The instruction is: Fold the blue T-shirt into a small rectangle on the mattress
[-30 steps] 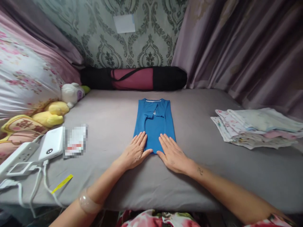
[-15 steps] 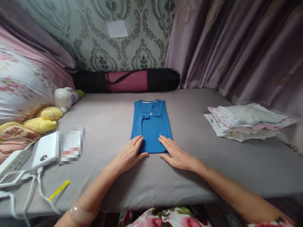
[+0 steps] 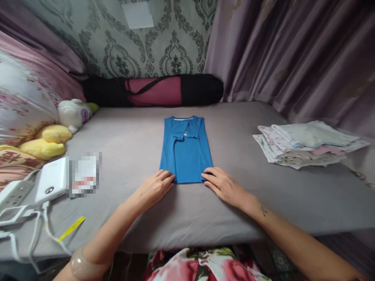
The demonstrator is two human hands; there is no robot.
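Note:
A blue long-sleeved shirt [image 3: 186, 160] lies flat in front of me, its sides and sleeves folded inward into a long rectangle. Its neckline, edged with a white strip, points away from me. At the near left corner, my left hand [image 3: 156, 187] has its fingers curled over the hem, the thumb hidden beneath. My right hand [image 3: 224, 186] closes on the near right corner, fingertips on the cloth and thumb tucked low. Both corners still rest at bed level.
A stack of folded patterned cloths [image 3: 304, 144] sits at the right on the grey sheet [image 3: 125, 144]. Leftward are a white power bank [image 3: 52, 179], a power strip [image 3: 14, 193], cables and plush toys [image 3: 43, 144]. A black and maroon bag [image 3: 155, 91] lies along the wall.
My hands have slid outward from lying flat on the lower shirt to its two near corners, and their fingers have closed on the hem. The view has tilted slightly down.

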